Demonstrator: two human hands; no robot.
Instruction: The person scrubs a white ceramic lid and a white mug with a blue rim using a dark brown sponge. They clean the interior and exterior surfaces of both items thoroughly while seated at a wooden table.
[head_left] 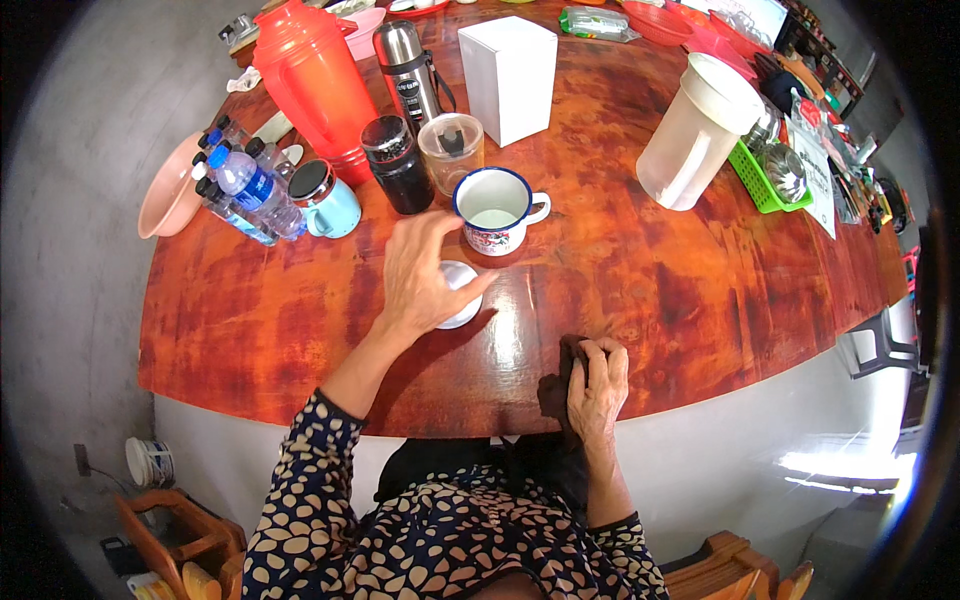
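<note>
My left hand (pixel 418 275) is over the wooden table with its fingers and thumb spread apart. Beneath it, partly hidden by the thumb and palm, sits a small round white dish or lid (pixel 458 312). Just beyond my fingertips stands a white enamel mug (pixel 494 232) with a blue rim, its handle toward the right. My right hand (pixel 598 388) rests at the table's near edge with its fingers curled. A dark patch lies beside those fingers; whether they hold anything is hidden.
Behind the mug stand a clear plastic jar (pixel 452 165), a black-lidded dark jar (pixel 398 170), a steel flask (pixel 408 80), a red thermos jug (pixel 318 85) and a white box (pixel 508 80). At left are a blue mug (pixel 338 213) and several bottles (pixel 245 183); at right, a pitcher (pixel 692 135).
</note>
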